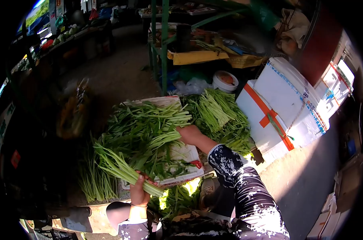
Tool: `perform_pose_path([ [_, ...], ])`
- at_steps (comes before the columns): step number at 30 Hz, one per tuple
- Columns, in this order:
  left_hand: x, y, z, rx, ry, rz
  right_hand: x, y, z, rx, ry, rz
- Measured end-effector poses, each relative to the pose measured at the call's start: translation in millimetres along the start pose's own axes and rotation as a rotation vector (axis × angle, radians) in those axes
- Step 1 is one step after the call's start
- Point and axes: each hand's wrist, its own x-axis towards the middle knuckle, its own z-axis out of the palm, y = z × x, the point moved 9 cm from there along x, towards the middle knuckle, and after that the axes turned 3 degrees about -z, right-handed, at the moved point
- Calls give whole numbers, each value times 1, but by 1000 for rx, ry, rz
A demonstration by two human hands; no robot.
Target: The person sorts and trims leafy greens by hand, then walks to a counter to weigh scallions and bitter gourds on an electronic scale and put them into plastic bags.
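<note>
My left hand (138,194) is wrapped round a bunch of water spinach (119,167), its pale cut ends toward me and its leaves pointing away to the left. My right hand (189,135) is closed on stems of the loose water spinach (139,122) heaped in a white foam tray (185,173). The fingertips of that hand are partly hidden. A small red object (196,164) lies at the tray's right edge. To the right are stacked greens (218,112) with stems lined up. Another bundle of greens (95,182) lies left of the tray.
White foam boxes (283,92) with orange tape stand on the right. Behind the greens are a white bucket (225,81) and a green metal post (164,48). More leafy greens (175,200) lie below the tray near my legs. A stall with vegetables (205,44) stands farther back.
</note>
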Motion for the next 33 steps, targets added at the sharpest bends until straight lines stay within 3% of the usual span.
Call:
perform_pose_path([
  [6, -3, 0, 3, -81, -99, 8, -87, -5, -72, 271, 260, 299],
  [7, -2, -1, 5, -72, -115, -4, -93, -14, -63, 272, 255, 296],
  [9, -1, -4, 6, -50, -133, -26, -112, -26, -33, 367, 351, 501],
  [12, 3, -10, 3, -13, -92, -42, -112, -63, 52, 409, 450, 592],
  [13, 4, -13, 1, -14, -58, -56, -112, -69, 92, 598, 296, 680],
  [14, 2, -12, 4, -5, -85, -50, -109, -73, 133, 642, 325, 642],
  [15, 2, -16, -1, 0, -44, -71, -98, -98, 149, 433, 143, 291],
  [16, 1, -18, -6, -14, -12, -90, -110, -86, 160, 559, 177, 632],
  [19, 0, -16, -14, -13, -8, -90, -117, -85, 141, 585, 73, 679],
  [24, 3, -14, -20, 24, -2, -81, -118, -64, 136, 520, 161, 643],
  [26, 3, -14, -19, 12, -5, -75, -122, -55, 143, 600, 227, 755],
  [27, 3, -15, -19, -11, 4, -81, -129, -58, 122, 394, 449, 766],
  [28, 3, -16, -19, -34, 12, -87, -131, -60, 124, 394, 441, 766],
  [30, 4, -17, -19, -21, 35, -95, -124, -79, 88, 479, 565, 513],
  [31, 3, -16, -19, 8, 43, -94, -112, -82, 105, 676, 356, 540],
  [32, 3, -16, -19, 37, 51, -94, -109, -84, 110, 676, 354, 542],
  [33, 3, -17, -19, 37, 49, -95, -101, -90, 123, 573, 208, 527],
])
